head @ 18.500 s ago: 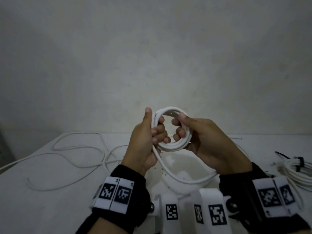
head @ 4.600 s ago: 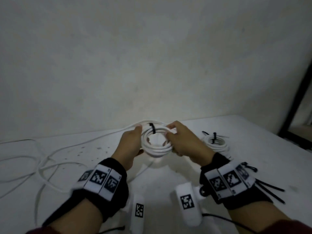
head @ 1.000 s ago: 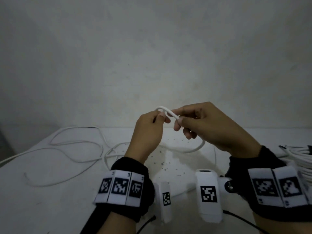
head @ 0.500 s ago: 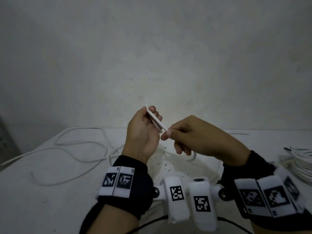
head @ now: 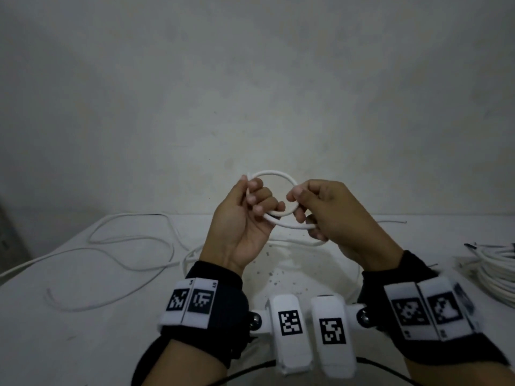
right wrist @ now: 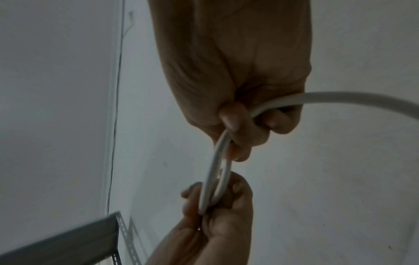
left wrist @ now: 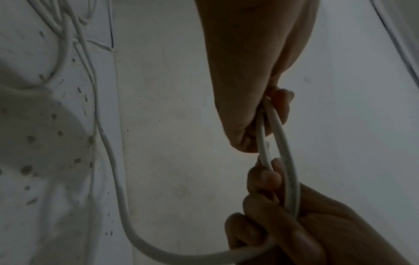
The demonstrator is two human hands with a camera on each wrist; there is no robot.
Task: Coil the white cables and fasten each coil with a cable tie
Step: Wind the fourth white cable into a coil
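Above the table I hold a white cable (head: 274, 173) bent into a single round loop. My left hand (head: 250, 196) grips the loop's left side, with the cable's free end sticking up past the thumb. My right hand (head: 298, 201) pinches the right side where the strands cross. From there the rest of the cable drops to the table. The left wrist view shows the loop (left wrist: 288, 161) edge-on between my left hand (left wrist: 269, 114) above and my right hand (left wrist: 265, 179) below. In the right wrist view my right hand (right wrist: 235, 125) and left hand (right wrist: 204, 197) hold the same loop (right wrist: 217, 161).
Loose white cable (head: 133, 243) sprawls over the left half of the white table (head: 83, 344). Coiled white cables (head: 496, 274) lie at the right edge, with a black cable tie (head: 471, 245) beside them. A grey perforated metal frame (right wrist: 68, 242) stands off to one side.
Half a second ago both hands held a short, nearly straight piece of the cable's end. Now the cable is bent round into a full loop between them, and the hands sit slightly further apart.
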